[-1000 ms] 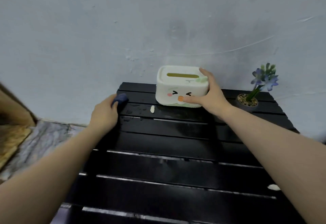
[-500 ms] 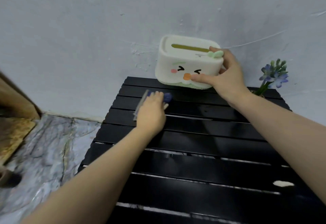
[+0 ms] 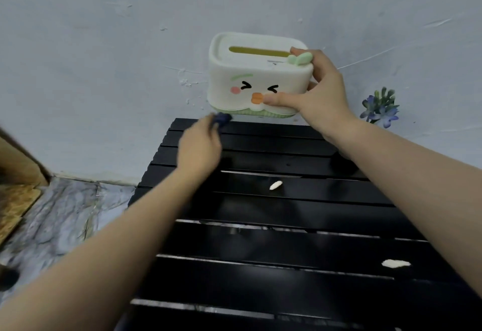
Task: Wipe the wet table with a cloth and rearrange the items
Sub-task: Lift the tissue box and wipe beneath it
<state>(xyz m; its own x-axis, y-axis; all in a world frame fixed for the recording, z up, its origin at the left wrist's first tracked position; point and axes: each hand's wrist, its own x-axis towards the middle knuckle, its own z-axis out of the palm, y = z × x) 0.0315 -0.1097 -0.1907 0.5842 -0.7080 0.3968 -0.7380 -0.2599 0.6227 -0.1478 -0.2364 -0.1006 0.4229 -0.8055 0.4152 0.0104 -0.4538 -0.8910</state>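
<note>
Nearest me, a white scrap (image 3: 396,263) lies on the black slatted tabletop (image 3: 260,286), another scrap (image 3: 275,185) farther in. My left hand (image 3: 200,145) sits blurred near the far edge, fingers curled round a dark blue cloth (image 3: 221,118). My right hand (image 3: 319,98) grips the tissue box (image 3: 250,80), thumb on its front, fingers over the top, held above the far edge. A plant (image 3: 380,107) stands right, by the wall (image 3: 104,43).
</note>
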